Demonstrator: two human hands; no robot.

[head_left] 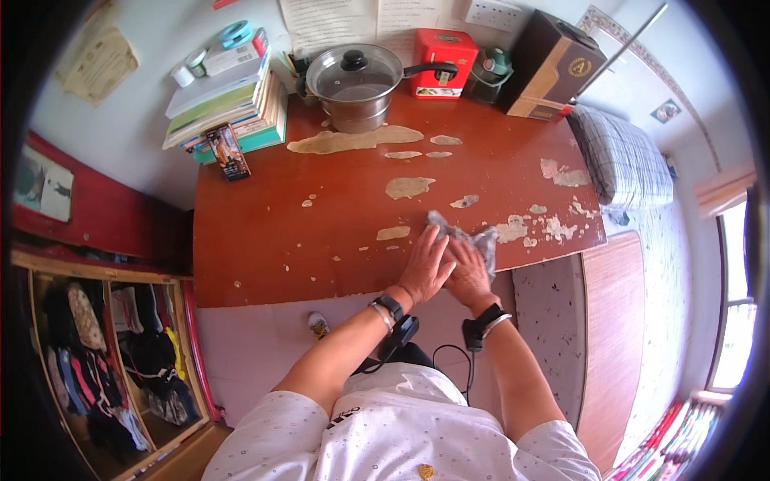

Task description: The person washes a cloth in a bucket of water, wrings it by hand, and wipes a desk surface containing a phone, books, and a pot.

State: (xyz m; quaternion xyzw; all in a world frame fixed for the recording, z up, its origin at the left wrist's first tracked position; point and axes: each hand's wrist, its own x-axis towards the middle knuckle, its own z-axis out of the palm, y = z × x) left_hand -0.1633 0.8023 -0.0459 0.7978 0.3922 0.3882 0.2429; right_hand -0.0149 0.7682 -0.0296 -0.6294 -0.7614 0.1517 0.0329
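Observation:
A crumpled grey cloth (486, 239) lies on the worn red-brown table (265, 232), close to its front edge and right of the middle. My right hand (470, 276) holds the cloth down, its fingers closed over the bunched fabric. Beside it, my left hand (423, 268) is open, with fingers stretched forward and their tips at the cloth's left end. The hands are close together, almost touching. Part of the cloth is hidden under the fingers.
Along the table's back stand a lidded pot (357, 84), a red tin (443, 64), a green-topped lantern-like item (490, 74) and a tall brown box (553, 68). A phone (228, 152) leans against stacked books (228, 108). A plaid pillow (626, 156) adjoins the right edge.

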